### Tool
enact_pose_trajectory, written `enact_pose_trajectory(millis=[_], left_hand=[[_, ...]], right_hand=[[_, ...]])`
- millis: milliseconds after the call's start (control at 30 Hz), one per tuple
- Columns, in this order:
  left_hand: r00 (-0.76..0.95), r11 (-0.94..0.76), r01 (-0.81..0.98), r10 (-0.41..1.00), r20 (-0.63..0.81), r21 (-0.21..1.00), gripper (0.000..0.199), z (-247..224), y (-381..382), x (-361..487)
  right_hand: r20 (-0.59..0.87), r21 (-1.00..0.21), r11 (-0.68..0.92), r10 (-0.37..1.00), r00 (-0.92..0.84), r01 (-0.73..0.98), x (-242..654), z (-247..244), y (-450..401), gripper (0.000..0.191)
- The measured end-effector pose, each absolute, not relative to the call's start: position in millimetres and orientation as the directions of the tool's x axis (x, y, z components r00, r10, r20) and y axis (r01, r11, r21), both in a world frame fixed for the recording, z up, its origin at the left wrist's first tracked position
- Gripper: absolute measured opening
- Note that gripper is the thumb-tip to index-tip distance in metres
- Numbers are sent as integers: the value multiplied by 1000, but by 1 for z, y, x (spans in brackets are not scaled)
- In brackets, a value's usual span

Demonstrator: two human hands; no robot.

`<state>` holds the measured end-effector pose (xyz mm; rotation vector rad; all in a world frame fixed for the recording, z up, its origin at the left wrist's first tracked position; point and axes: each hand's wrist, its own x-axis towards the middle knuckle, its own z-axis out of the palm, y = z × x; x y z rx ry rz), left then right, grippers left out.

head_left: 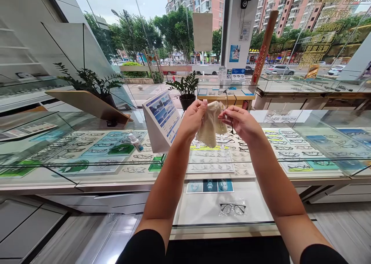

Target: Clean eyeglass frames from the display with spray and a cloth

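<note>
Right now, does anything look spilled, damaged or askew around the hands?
Nothing clearly stands out: I see no spill or breakage. The spray bottle and tabletop sign look tilted, probably from the wide view. The glasses in the right hand are partly hidden, so I can't judge damage there.

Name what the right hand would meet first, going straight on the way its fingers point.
The right hand would probably meet the cloth first; depth leaves unclear whether they touch now.

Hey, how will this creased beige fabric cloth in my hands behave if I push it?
The creased beige fabric cloth would probably flop, since it hangs in loose folds below your left hand. It's likely light, looking thin. Rolling seems unlikely, given its limp drape.
</note>
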<state>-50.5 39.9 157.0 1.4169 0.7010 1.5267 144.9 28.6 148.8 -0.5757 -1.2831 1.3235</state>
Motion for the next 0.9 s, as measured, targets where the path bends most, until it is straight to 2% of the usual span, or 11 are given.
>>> enact_pose_trajectory(millis=[167,333,600,767,900], left_hand=[[214,-445,-82,866,452,892,50,159,28,-49],[274,-463,-35,848,454,886,49,157,24,-44],[394,-518,-180,741,544,836,34,158,27,-37],[328,-576,-258,703,631,776,39,156,26,-31],[277,-529,-330,738,616,782,50,157,22,-25]], right_hand=[[455,-826,406,890,-37,-392,143,145,36,37],[516,-777,497,854,61,-386,138,142,40,35],[479,-743,401,878,-8,-537,134,145,34,39],[504,-740,410,863,-36,-534,130,150,24,35],[527,-731,434,849,-31,-527,124,154,20,38]])
